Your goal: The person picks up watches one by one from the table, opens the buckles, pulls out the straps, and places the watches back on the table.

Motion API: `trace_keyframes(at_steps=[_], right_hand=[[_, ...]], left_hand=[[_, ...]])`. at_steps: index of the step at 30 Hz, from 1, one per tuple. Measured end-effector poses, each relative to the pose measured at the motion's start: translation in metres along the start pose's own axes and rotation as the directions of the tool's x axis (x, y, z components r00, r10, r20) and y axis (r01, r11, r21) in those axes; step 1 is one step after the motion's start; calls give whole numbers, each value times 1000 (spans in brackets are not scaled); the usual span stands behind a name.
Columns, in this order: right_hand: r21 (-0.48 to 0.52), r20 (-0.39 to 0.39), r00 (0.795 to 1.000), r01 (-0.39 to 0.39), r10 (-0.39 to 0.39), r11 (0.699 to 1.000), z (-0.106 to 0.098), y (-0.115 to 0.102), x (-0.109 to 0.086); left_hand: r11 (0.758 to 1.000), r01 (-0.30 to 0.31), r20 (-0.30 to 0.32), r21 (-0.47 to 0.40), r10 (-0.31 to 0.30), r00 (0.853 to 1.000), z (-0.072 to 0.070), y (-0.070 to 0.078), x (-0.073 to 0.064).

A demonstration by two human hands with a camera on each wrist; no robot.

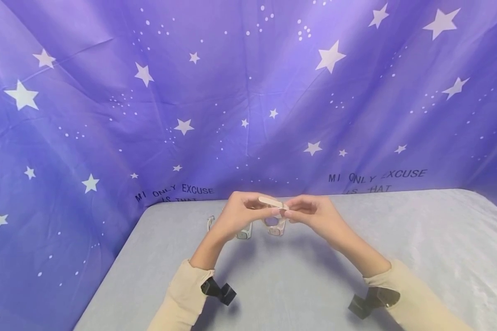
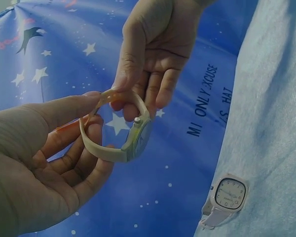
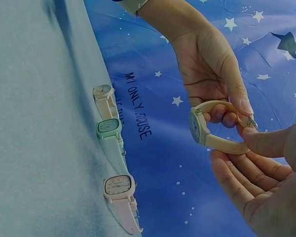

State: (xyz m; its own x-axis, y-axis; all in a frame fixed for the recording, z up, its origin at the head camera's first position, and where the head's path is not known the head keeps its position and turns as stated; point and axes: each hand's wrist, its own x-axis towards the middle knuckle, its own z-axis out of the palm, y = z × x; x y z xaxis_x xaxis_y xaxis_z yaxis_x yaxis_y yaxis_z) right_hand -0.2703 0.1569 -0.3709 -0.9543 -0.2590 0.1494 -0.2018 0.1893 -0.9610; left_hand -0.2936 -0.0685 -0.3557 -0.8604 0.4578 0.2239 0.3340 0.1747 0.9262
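A cream wristwatch is held up in the air, its strap bent round into a loop. My left hand pinches one strap end between thumb and fingers. The other end is pinched by my right hand, thumb on top, close to the metal buckle. In the left wrist view the watch case hangs between the hands with its crown towards the camera. Both hands' fingertips meet at the strap's join, where they partly hide it.
On the grey cloth-covered table lies a row of more watches: a pink one, a mint green one and a cream one. Behind the table hangs a purple star-printed curtain.
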Motion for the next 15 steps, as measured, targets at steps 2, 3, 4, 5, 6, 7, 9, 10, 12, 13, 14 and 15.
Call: trace_keyframes(at_steps=[2, 3, 4, 5, 6, 7, 9, 10, 12, 13, 14, 15], right_hand=[[-2, 0, 1000, -4, 4, 1000, 0, 0, 0], [-2, 0, 1000, -6, 6, 1000, 0, -1, 0], [-1, -1, 1000, -7, 7, 1000, -1, -1, 0], [-1, -2, 1000, -8, 8, 1000, -1, -2, 0], [-6, -3, 1000, -10, 10, 1000, -1, -2, -1], [-10, 1, 1000, -7, 7, 1000, -1, -3, -1], [-24, 9, 1000, 1, -1, 1000, -2, -4, -1], [-31, 16, 1000, 10, -9, 999, -2, -4, -2], [-42, 32, 999, 31, -30, 999, -1, -3, -2], [-40, 39, 998, 45, -44, 998, -1, -2, -2], [-36, 41, 998, 58, -57, 998, -1, -2, -2], [-28, 43, 997, 71, -69, 997, -1, -1, -2]], left_hand=[[1000, -1, -9, 0, 1, 1000, -1, 0, 0], [1000, 2, -14, 0, -2, 1000, -1, 0, 0], [1000, 2, -20, 5, -2, 1000, -1, 1, 0], [1000, 3, -26, 12, -2, 1000, -1, 1, 1], [1000, 3, -29, 17, -2, 1000, -1, 1, 1], [1000, 7, -34, 28, -6, 999, -1, 1, 1], [999, 12, -35, 41, -11, 999, 0, 1, 1], [999, 12, -30, 50, -10, 999, 0, 1, 1], [998, 9, -12, 66, -8, 1000, 1, 0, 1], [997, 6, -5, 72, -5, 1000, 1, 0, 1], [997, -2, 4, 76, 2, 1000, 2, 0, 1], [996, -9, 11, 84, 8, 1000, 2, 0, 1]])
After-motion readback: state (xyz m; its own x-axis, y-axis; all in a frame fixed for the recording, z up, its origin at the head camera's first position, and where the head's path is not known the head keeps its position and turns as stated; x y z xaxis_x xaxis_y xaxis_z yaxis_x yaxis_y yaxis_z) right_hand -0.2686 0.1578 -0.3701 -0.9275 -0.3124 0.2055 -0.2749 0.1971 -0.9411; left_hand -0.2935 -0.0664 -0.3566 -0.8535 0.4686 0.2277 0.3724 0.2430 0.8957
